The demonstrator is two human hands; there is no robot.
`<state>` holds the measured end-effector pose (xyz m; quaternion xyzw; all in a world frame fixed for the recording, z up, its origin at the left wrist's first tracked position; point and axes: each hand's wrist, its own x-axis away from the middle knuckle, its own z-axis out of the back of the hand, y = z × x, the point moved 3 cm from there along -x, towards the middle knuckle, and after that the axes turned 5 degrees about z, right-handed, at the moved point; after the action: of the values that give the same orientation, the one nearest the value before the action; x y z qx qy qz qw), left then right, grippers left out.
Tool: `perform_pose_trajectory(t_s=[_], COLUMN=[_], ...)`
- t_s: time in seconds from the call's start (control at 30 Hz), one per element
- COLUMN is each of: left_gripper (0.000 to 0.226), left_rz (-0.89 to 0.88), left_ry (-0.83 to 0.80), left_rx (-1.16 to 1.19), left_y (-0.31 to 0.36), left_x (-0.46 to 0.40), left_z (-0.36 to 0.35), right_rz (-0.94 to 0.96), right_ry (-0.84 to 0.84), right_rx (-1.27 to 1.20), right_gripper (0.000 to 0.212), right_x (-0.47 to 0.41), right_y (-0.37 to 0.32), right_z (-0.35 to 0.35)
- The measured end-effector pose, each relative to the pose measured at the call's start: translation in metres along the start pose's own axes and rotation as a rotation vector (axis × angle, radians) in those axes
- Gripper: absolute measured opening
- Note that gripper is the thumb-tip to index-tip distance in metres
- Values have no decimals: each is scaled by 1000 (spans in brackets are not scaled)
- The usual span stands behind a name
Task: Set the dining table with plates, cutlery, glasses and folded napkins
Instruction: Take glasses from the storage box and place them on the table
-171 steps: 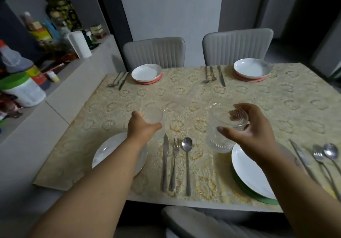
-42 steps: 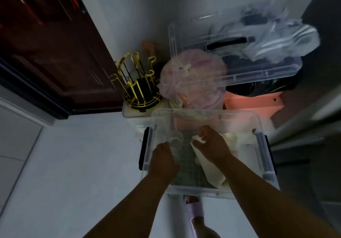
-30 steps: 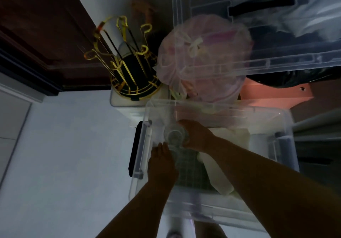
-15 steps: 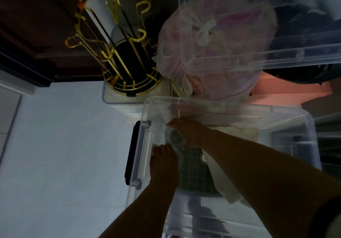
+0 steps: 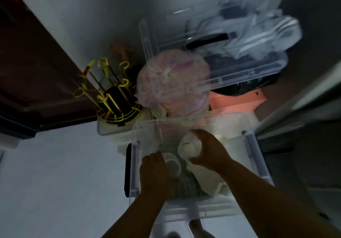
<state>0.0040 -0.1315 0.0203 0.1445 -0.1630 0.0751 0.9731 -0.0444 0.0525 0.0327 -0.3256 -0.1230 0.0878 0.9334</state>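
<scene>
Pale floor [image 5: 55, 173] carries a clear storage bin [image 5: 258, 164], open top. Behind it: gold wire rack [image 5: 114, 97] on a clear lid, tied pink bag [image 5: 173, 82], second clear bin [image 5: 221, 82] tilted above.

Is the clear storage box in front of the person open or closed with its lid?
Open. The clear box has no lid on top; both hands reach inside, each holding a glass.

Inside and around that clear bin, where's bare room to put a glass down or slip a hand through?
Free: the pale floor left of the clear bin, below the dark door. Crowded: inside the bin, both hands, each holding a glass, work over a cream cloth; behind it the gold rack, pink bag and another tub pack the corner.
</scene>
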Motion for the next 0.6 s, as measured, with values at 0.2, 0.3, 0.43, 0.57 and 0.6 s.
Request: perform_pose_trajectory(t_s=[0.2, 0.3, 0.43, 0.57, 0.6], left_gripper=[92, 90, 95, 92, 92], left_rz=[-167, -320, -489, -646, -689], left_ry=[115, 196, 247, 217, 205], left_rx=[188, 267, 394, 462, 485], left_y=[38, 68, 115, 168, 181], left_x=[38, 67, 113, 170, 186], left_z=[67, 104, 138, 148, 148], right_rz=[-84, -154, -175, -252, -267], right_ry=[444, 611, 841, 1034, 1080], right_rx=[-42, -25, -65, -77, -72], right_gripper=[95, 95, 93, 93, 93], right_x=[88, 139, 215, 298, 319], right_y=[-33, -56, -72, -78, -79], right_z=[63, 98, 137, 166, 172])
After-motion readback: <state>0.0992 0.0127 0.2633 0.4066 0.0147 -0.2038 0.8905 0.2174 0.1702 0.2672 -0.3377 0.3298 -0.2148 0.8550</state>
